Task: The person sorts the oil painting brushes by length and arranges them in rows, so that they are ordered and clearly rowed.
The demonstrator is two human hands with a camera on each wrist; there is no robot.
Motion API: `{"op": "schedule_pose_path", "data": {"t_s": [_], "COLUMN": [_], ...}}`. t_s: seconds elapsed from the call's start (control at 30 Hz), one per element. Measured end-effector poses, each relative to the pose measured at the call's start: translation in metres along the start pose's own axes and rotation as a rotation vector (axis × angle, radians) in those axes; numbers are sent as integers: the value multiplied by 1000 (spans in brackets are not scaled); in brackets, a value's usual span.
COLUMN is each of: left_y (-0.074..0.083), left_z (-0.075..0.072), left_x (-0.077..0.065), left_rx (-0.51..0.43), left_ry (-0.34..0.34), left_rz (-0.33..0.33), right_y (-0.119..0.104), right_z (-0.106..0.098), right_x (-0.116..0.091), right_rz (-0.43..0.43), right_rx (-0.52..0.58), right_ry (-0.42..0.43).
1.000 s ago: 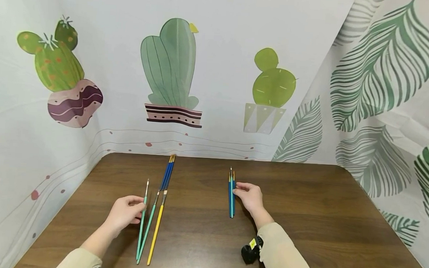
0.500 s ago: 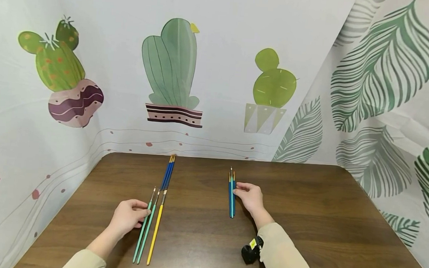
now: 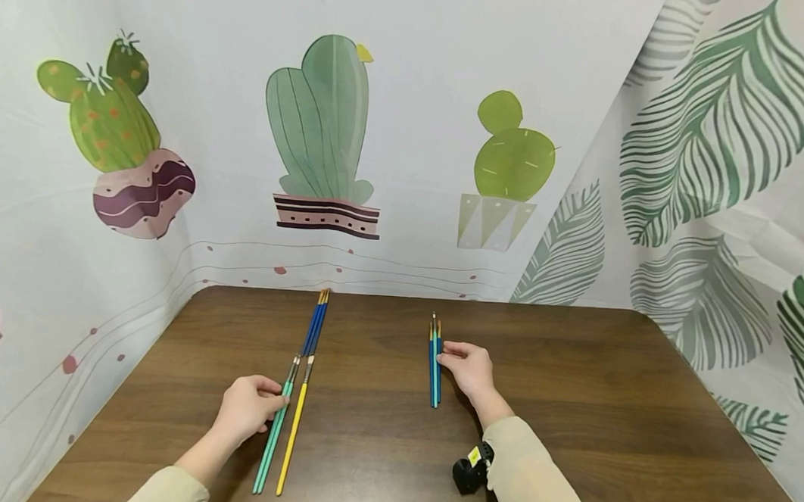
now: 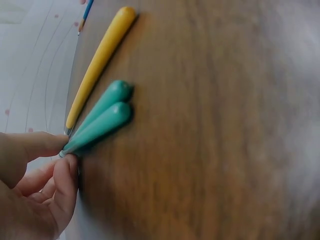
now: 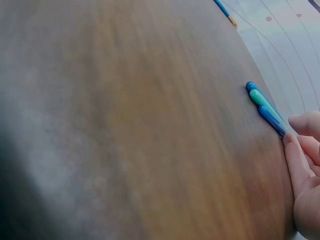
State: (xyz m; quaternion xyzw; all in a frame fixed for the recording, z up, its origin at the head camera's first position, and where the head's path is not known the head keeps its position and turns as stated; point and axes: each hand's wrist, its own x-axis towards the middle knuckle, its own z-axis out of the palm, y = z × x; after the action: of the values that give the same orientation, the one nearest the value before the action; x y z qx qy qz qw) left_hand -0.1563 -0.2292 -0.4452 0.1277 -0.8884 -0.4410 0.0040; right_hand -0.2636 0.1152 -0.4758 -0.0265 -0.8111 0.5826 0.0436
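Observation:
Thumb and forefinger of my left hand pinch a green paintbrush from its left side. Right alongside it lies a second green paintbrush, and the left wrist view shows both rounded handle ends together. A yellow paintbrush lies a little to their right. Farther right, my right hand pinches the rightmost blue paintbrush of a small group. A green paintbrush lies in the middle of that group, with another blue paintbrush on its left.
Blue paintbrushes lie close together at the back of the brown wooden table, bristles at its far edge. Behind the table hangs a white cloth printed with cacti and leaves. A black camera sits on the right wrist.
My left hand has moved right and slightly nearer, bringing its green paintbrush from a crossing slant to lie parallel beside the other green one. The right hand has stayed in place.

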Motion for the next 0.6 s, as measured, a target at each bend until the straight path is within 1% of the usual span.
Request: {"op": "schedule_pose_path", "data": {"t_s": [0.13,0.3,0.6], "left_y": [0,0,4], "left_z": [1,3,4], "left_x": [-1,-1,-2], "left_rx": [11,1,-20], "left_ry": [-9,-13,-16], "left_rz": [-1,-4,-3], "right_y": [1,2,2], "right_z": [1,1,1], "right_x": [0,1,1], "right_rz": [-1,-4,-2], "right_rx": [2,-9,-19], "right_ry": [5,10,12]}}
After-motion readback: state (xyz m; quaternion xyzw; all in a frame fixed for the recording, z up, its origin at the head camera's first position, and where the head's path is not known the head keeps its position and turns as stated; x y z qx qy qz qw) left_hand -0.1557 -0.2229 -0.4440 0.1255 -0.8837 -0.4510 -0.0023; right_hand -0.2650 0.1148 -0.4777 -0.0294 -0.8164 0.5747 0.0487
